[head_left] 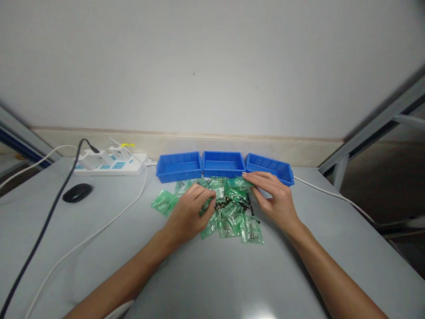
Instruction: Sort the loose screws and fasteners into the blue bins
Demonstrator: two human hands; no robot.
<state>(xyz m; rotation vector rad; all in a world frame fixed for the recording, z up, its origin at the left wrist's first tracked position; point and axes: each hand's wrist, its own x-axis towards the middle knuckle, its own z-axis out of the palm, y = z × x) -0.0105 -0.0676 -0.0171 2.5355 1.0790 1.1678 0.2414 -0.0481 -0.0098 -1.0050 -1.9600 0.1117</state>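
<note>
Pile of green bags, small plastic packets with metal bits inside, sits mid-table, just in front of 3 blue bins set in a row at the wall. Both hands are on the pile.

Left hand is on the pile's left half, fingers curled down, tips touching bags near the centre. Can't tell if it pinches 1 or only presses.

Right hand is on the right side, fingers stretched long and close together, lying over the top bag at the pile's far edge. Thumb sits beside the pile; can't tell if the grip is closed. That bag's long axis runs left-right, close below the middle and right bins, and the right hand is the nearer one.

Left of the bins: power strip, mouse, white cable, black cable.
</note>
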